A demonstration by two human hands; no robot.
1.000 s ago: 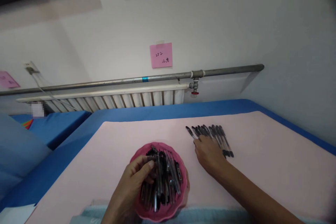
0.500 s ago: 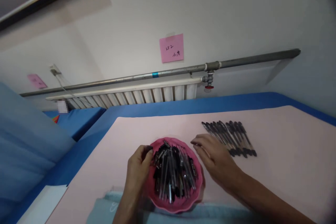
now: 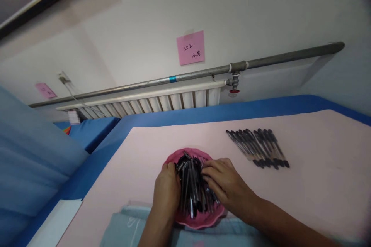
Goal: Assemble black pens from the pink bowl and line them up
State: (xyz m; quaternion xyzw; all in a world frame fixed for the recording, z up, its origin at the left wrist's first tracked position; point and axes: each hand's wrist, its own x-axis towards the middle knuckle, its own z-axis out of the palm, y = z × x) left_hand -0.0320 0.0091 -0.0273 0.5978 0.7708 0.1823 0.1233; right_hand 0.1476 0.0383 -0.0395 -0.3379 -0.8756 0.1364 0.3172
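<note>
A pink scalloped bowl [image 3: 194, 224] holds a heap of black and clear pen parts [image 3: 191, 187]. My left hand [image 3: 167, 187] is over the bowl's left side with its fingers curled closed by the dark parts. What lies between those fingertips is hidden. From the right, my right hand [image 3: 224, 180] reaches over the rim, its bent fingers slightly apart and touching the heap. To the right of the bowl, a row of assembled black-capped pens [image 3: 257, 148] lies side by side on the pink sheet [image 3: 313, 173].
A folded light-blue cloth [image 3: 127, 224] lies at the near edge, partly under the bowl. White paper [image 3: 56, 222] is at the lower left, near a blue curtain [image 3: 31, 166]. Behind the blue table edge [image 3: 261, 106] are a radiator [image 3: 165, 102] and a pipe [image 3: 203, 73].
My right hand has moved left from beside the bowl onto the pen parts. My left hand has shifted inward over the bowl, its fingers turned down. The view has shifted slightly.
</note>
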